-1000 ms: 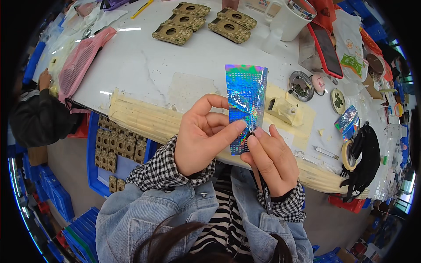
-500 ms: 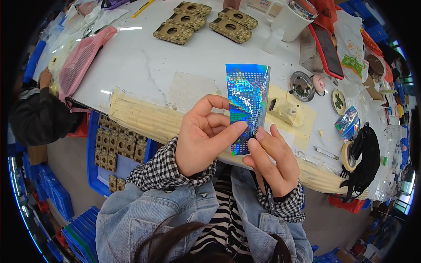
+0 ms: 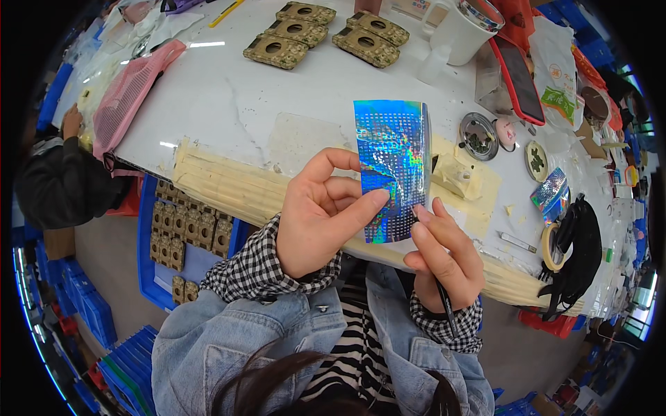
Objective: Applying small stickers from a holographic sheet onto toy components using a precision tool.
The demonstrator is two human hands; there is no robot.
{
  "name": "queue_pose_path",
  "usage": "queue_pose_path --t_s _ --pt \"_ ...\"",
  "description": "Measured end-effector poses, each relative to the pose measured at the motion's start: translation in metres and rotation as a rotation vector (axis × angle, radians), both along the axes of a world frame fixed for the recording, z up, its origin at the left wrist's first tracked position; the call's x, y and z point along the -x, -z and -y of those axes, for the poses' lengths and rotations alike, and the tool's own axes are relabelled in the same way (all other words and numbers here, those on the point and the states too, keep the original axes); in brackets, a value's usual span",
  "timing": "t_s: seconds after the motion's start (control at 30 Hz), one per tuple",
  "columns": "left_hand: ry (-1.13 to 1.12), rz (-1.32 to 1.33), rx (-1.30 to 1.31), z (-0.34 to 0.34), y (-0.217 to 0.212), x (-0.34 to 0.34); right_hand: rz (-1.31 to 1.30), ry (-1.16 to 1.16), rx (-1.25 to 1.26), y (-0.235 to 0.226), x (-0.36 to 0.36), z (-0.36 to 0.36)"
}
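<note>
Two hands work above the near edge of a white table (image 3: 229,104): the left hand (image 3: 316,218) pinches a holographic sheet (image 3: 390,173) upright, while the right hand (image 3: 444,256) grips a thin dark tool (image 3: 444,305) at its lower edge.

This looks like a small assembly workshop. A long white worktable (image 3: 229,104) has its near edge wrapped in yellowed tape. On its far side lie brown perforated parts (image 3: 277,50); beneath it stand blue plastic crates (image 3: 156,236) holding more. At its right end sits what may be a tape roll (image 3: 551,246).
</note>
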State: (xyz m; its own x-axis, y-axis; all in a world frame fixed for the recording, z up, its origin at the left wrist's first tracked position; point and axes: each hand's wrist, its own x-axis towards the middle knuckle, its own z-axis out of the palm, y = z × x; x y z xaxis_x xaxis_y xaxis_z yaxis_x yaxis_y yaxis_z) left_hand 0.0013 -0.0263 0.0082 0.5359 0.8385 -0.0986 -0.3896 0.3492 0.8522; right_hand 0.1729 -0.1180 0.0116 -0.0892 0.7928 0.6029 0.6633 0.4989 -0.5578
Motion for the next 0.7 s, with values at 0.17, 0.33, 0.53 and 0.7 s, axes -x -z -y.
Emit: queue_pose_path --t_s 0.17,0.33,0.53,0.7 --pt "0.007 -0.009 0.011 0.0001 -0.0002 -0.0017 0.058 0.029 0.008 -0.0019 0.0017 0.0026" --pt "0.014 0.000 0.035 0.0019 -0.0027 -0.0019 0.109 0.027 0.005 -0.0027 0.0051 -0.0024" --pt "0.008 -0.032 0.017 0.0025 -0.0017 -0.0018 0.132 0.019 0.008 -0.0019 0.0052 -0.0027" --pt "0.008 -0.032 0.022 0.0025 -0.0011 -0.0022 0.135 0.026 0.018 -0.0026 0.0054 -0.0026"
